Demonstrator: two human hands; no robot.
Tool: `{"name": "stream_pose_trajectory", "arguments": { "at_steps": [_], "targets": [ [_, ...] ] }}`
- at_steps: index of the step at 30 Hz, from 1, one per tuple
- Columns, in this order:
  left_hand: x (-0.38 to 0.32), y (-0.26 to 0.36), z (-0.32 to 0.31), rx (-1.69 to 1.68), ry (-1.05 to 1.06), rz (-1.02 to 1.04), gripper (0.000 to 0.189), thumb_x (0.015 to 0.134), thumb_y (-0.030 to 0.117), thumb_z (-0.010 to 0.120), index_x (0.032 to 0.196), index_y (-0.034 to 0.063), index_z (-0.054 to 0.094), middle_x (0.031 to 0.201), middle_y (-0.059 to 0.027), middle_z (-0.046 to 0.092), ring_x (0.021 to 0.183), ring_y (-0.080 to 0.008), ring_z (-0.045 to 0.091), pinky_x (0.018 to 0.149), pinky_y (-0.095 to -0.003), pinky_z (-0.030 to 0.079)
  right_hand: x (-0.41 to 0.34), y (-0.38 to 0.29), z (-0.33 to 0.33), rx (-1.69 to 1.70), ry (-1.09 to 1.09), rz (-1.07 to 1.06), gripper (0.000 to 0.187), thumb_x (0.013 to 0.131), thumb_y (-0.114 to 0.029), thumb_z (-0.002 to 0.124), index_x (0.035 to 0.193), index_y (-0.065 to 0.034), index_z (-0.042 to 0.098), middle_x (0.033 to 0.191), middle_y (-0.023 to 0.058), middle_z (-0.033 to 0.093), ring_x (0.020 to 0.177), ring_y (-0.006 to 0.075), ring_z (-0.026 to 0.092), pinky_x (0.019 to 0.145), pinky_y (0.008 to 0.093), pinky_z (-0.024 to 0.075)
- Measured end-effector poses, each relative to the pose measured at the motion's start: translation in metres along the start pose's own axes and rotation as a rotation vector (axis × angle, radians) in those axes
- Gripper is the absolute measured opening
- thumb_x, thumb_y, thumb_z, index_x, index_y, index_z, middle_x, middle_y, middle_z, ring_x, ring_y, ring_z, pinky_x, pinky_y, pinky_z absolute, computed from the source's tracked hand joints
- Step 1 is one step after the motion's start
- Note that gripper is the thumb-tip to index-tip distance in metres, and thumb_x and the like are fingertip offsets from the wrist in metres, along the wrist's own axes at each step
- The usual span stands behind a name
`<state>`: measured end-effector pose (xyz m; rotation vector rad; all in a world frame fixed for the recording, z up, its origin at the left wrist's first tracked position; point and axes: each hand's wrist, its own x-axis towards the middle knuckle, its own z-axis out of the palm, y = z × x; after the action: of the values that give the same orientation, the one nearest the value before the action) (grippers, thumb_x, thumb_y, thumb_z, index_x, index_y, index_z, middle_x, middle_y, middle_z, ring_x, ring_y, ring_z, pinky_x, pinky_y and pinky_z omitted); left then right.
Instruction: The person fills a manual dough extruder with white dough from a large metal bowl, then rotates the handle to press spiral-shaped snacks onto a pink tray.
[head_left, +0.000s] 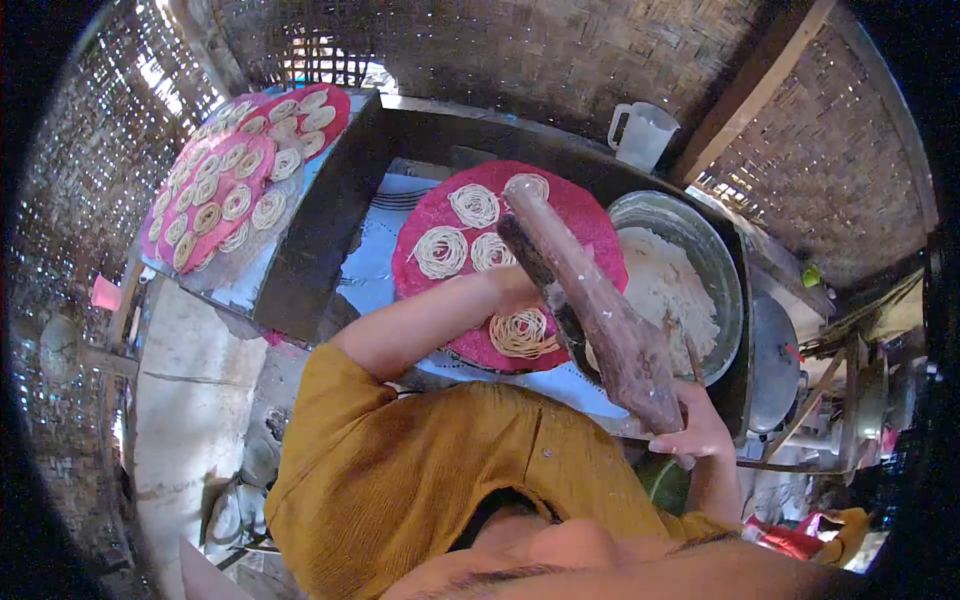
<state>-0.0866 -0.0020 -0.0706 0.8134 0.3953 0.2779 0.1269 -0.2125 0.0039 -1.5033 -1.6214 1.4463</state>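
Across the middle lies a thick, worn wooden lever tool (600, 315), dusted pale, with a second dark wooden arm (529, 251) beneath it. My right hand (701, 424) grips its near end, at lower right. My left forearm reaches in from the left, and my left hand (517, 289) goes behind the tool, its fingers hidden. Below the tool is a round pink mesh sheet (420, 300) with several pale noodle coils. One loose, yellower coil (521, 334) lies near my left hand. Beside it, a large metal basin (724, 247) holds pale dough or flour (660, 270).
Pink sheets (255, 161) covered with several noodle coils rest at upper left. A white plastic jug (645, 135) stands behind the basin. A dark wooden frame (311, 232) borders the work surface. A rounded metal pot or lid (772, 360) sits at right. Woven bamboo walls (525, 60) surround the place.
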Motion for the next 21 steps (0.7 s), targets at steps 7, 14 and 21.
{"name": "stream_pose_trajectory", "arguments": {
  "at_steps": [7, 14, 21],
  "targets": [
    [-0.002, -0.027, -0.012, 0.600, 0.068, -0.069, 0.053, 0.085, 0.051, 0.029, 0.111, 0.0100, 0.052, 0.109, -0.0140, 0.052, 0.101, -0.0280, 0.048, 0.088, -0.0409, 0.035, 0.006, -0.002, 0.005, 0.087, 0.042, 0.012, 0.072, 0.051, -0.024, 0.077, 0.110, 0.0045, 0.049, 0.101, 0.0105, 0.056, 0.096, 0.0142, 0.049, 0.086, 0.0306, 0.0381],
    [-0.013, -0.028, -0.020, 1.232, 0.067, 0.002, 0.046, 0.087, 0.046, 0.030, 0.112, 0.0124, 0.051, 0.112, -0.0125, 0.050, 0.102, -0.0269, 0.047, 0.090, -0.0406, 0.032, 0.009, -0.001, 0.002, 0.140, 0.120, 0.065, 0.068, 0.052, -0.021, 0.076, 0.110, 0.0034, 0.050, 0.102, 0.0100, 0.055, 0.097, 0.0157, 0.049, 0.086, 0.0308, 0.0381],
    [-0.041, -0.029, -0.028, 1.883, 0.070, 0.338, 0.045, 0.085, 0.045, 0.035, 0.114, 0.0154, 0.050, 0.130, -0.0124, 0.031, 0.113, -0.0358, 0.032, 0.089, -0.0495, 0.028, 0.010, 0.016, -0.011, 0.222, 0.136, 0.164, 0.060, 0.053, -0.018, 0.077, 0.104, 0.0009, 0.052, 0.084, 0.0067, 0.059, 0.078, 0.0147, 0.057, 0.071, 0.0292, 0.0453]
  ]
}}
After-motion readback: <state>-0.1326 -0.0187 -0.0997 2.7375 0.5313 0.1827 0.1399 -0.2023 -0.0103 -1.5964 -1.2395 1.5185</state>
